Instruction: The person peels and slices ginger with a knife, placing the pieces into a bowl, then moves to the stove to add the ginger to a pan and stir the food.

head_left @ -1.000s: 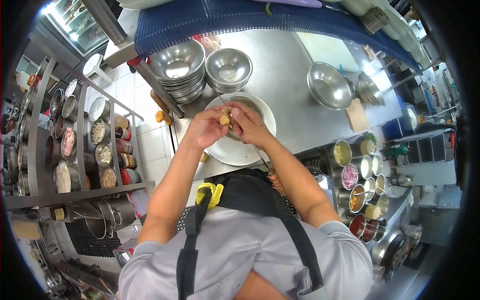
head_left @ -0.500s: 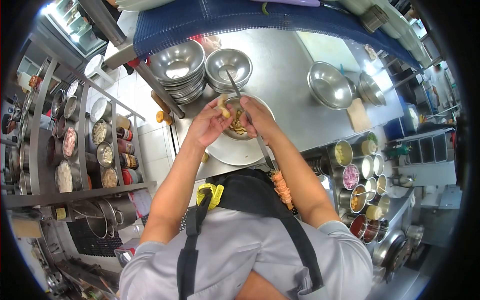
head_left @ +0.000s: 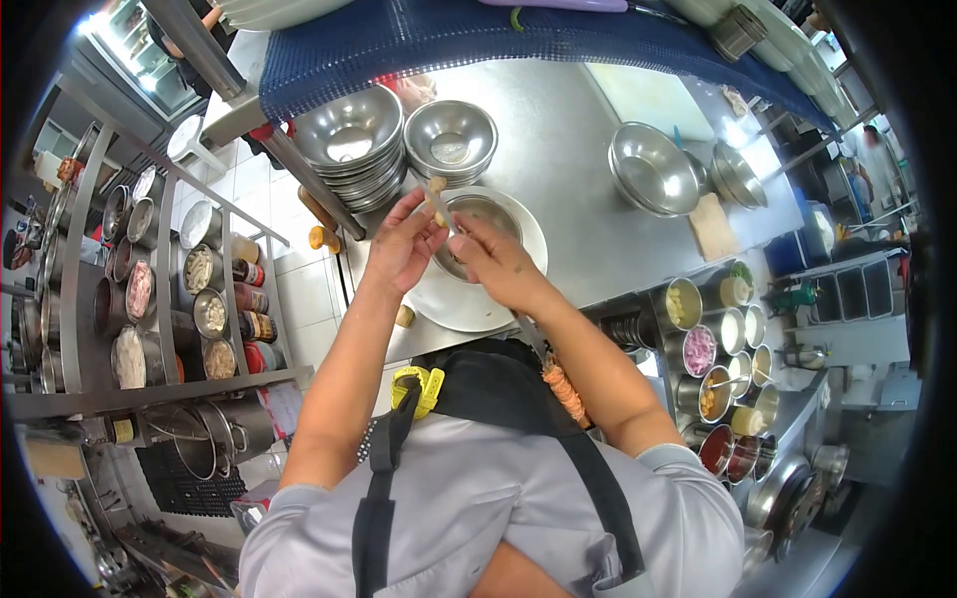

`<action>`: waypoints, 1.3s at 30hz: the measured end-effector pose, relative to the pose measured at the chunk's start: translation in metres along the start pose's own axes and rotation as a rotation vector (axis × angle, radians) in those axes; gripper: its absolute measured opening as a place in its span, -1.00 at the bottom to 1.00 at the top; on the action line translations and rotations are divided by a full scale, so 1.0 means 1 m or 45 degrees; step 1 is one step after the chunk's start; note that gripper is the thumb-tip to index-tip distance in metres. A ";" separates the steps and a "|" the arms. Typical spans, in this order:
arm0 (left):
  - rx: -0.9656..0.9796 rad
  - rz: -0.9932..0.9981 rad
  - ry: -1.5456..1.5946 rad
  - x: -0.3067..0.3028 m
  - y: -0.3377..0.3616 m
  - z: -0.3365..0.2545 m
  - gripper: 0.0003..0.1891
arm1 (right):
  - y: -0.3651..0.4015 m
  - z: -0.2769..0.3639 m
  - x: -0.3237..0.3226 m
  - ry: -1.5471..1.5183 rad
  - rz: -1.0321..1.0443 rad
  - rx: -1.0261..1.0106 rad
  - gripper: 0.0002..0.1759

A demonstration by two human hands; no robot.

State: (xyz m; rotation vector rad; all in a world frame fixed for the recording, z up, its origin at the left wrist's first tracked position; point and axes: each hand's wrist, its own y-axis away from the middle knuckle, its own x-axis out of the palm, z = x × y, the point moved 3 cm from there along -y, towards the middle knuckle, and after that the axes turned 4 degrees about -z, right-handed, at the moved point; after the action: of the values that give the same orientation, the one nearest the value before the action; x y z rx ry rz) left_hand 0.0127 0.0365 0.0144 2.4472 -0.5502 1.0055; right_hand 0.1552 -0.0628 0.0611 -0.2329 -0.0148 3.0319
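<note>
My left hand (head_left: 401, 249) is closed around a knobby, pale yellow piece that looks like ginger (head_left: 437, 186), its top poking above the fingers. My right hand (head_left: 501, 267) grips a long, narrow knife (head_left: 529, 327) partway along its metal. The tip end of the knife lies against the ginger. From below the hand the metal runs toward an orange wrapped part (head_left: 564, 389), apparently its handle, beside my apron. Under both hands a steel bowl (head_left: 512, 219) stands on a round pale tray (head_left: 467, 314); my hands partly cover the bowl's contents. A small yellowish piece (head_left: 405, 316) sits at the tray's left.
Stacked steel bowls (head_left: 351, 125) and a smaller stack (head_left: 451, 137) stand behind my hands. Further right are another steel bowl (head_left: 653, 169) and a white cutting board (head_left: 648, 100). Ingredient pots (head_left: 700, 351) line the right side. A rack (head_left: 159, 384) with filled containers stands left.
My right hand has moved left and slightly down, bringing the knife from upright beside the ginger to against it. The ginger now points up from my left fingers.
</note>
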 end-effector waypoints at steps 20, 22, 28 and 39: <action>-0.108 0.031 0.026 0.005 0.014 -0.010 -0.54 | 0.011 0.020 0.008 0.123 0.075 0.032 -0.28; -0.115 0.053 0.025 0.005 0.015 -0.010 -0.53 | 0.010 0.019 0.009 0.120 0.067 0.026 -0.27; -0.086 0.013 0.007 0.007 0.019 -0.007 -0.54 | 0.003 0.011 0.011 0.138 0.050 0.093 -0.32; -0.132 0.104 -0.006 0.000 0.016 -0.007 -0.58 | -0.003 -0.006 0.014 0.002 0.049 0.022 -0.28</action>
State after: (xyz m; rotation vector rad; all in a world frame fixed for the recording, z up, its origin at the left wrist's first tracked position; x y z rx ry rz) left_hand 0.0010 0.0266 0.0229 2.3536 -0.6914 0.9781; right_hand 0.1430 -0.0584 0.0527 -0.2363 0.0166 3.0687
